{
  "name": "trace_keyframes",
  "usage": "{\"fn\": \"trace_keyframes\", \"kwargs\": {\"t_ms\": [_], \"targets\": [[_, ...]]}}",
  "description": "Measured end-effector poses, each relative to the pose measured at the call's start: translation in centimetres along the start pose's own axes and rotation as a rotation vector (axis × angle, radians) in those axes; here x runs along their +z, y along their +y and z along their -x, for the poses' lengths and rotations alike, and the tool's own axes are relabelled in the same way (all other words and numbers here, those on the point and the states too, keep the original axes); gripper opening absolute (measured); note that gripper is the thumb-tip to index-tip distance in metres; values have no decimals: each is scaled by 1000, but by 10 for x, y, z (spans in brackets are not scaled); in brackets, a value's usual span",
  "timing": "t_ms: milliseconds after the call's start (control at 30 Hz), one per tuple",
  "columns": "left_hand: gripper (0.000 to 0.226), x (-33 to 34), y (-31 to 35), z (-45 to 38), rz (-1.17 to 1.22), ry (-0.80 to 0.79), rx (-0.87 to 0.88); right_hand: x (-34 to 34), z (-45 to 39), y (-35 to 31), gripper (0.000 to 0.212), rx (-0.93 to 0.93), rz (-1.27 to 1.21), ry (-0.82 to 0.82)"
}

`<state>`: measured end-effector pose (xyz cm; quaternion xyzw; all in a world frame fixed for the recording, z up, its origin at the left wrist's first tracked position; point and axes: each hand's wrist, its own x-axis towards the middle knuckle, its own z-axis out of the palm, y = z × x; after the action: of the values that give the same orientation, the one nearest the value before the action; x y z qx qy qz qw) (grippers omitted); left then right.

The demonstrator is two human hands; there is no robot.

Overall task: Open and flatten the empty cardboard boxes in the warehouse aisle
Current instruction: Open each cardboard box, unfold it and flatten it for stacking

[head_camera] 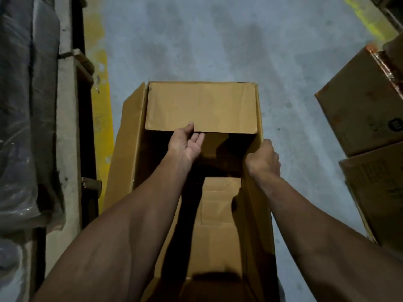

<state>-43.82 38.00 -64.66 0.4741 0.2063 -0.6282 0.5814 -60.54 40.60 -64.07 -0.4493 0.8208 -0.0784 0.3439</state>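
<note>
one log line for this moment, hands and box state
left hand: pinches far flap edge | right hand: grips right wall rim | box: open, upright, not flattened | stacked boxes: right, untouched

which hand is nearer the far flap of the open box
Left. The left hand is at the far flap, thumb on its near edge and fingers beneath it. The right hand grips the box's right wall, nearer the person.

small round logo on stacked carton (362, 110) at right; illegible.
</note>
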Motion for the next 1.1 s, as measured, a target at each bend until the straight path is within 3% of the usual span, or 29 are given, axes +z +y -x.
{"fn": "trace_keyframes", "kwargs": {"t_ms": [200,300,400,500,567,667,867,1100], "targets": [[6,23,14,21,-124,-70,186,0,3,-3,32,7,16,2],[23,43,26,21,-407,-116,436,1,3,-4,37,7,32,-6],[68,57,36,11,-897,-190,664,5,1,-4,41,23,49,12],[67,68,44,-9,-1500,-230,894,6,0,-5,39,29,64,22],[69,74,51,-27,-1939,-173,1044,6,0,-5,38,37,68,22],[66,79,60,-57,-2325,-110,1151,8,-1,-5,38,39,65,27],[48,81,57,-77,-2512,-108,1200,9,0,-6,39,37,78,46],[41,89,58,-75,-2528,-90,1080,9,-2,-7,40,54,95,47]]}}
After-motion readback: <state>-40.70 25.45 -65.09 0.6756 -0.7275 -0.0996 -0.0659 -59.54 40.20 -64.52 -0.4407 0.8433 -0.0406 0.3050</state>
